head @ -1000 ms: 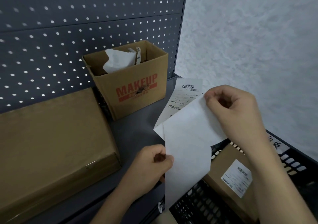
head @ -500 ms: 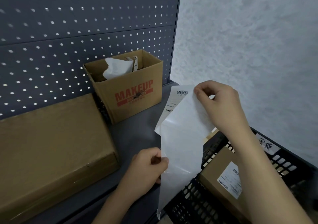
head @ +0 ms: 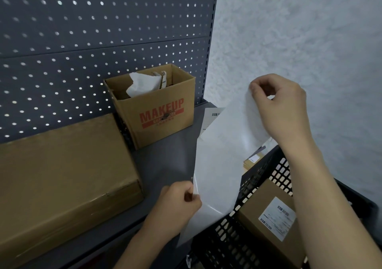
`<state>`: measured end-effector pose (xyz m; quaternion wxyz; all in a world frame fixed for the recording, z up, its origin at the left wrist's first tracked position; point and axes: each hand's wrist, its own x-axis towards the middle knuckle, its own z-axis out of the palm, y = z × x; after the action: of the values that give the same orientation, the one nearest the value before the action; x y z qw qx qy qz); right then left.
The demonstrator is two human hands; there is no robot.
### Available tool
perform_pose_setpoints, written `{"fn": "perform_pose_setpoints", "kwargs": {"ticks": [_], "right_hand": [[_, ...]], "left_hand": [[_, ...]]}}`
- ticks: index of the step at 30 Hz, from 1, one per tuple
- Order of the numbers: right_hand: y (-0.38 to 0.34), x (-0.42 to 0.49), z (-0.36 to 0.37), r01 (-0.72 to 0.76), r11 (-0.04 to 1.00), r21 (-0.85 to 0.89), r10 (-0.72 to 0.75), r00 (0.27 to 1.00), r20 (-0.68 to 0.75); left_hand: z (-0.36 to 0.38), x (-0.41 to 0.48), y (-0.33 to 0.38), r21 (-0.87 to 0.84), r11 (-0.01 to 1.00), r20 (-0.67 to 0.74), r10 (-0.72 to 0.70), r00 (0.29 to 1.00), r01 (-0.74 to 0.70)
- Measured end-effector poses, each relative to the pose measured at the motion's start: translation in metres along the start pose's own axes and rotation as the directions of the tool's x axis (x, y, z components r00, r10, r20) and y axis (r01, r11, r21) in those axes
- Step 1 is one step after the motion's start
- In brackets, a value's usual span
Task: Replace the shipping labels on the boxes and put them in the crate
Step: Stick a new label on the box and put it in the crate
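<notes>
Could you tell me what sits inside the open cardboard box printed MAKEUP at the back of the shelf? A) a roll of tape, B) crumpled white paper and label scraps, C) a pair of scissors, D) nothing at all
B: crumpled white paper and a few label scraps poke up above the rim of the MAKEUP box, which stands against the pegboard.

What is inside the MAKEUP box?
Crumpled white paper and a printed strip stick out of the MAKEUP box; its walls hide anything lower.
</notes>
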<state>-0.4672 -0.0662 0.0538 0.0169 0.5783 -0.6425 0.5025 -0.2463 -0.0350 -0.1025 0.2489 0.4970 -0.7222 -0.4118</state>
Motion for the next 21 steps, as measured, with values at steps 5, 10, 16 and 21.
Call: {"fn": "perform_pose_setpoints", "kwargs": {"ticks": [5,10,16,21], "right_hand": [[0.0,0.008,-0.008,0.005,1.0,0.018,-0.004,0.998,-0.061],[-0.007,0.013,-0.012,0.023,0.994,0.107,-0.012,0.995,-0.103],[-0.024,0.012,-0.005,0.072,0.965,0.252,-0.049,0.994,-0.098],[-0.038,0.0,0.011,0.107,0.927,0.359,-0.1,0.994,-0.039]], "left_hand": [[-0.001,-0.006,-0.003,0.116,0.993,0.035,-0.025,0.999,0.02],[-0.006,-0.012,0.003,0.242,0.967,0.009,-0.079,0.997,0.075],[-0.019,-0.024,0.016,0.315,0.941,-0.079,-0.102,0.992,0.122],[-0.04,-0.033,0.026,0.233,0.971,-0.183,-0.014,0.983,0.057]]}}
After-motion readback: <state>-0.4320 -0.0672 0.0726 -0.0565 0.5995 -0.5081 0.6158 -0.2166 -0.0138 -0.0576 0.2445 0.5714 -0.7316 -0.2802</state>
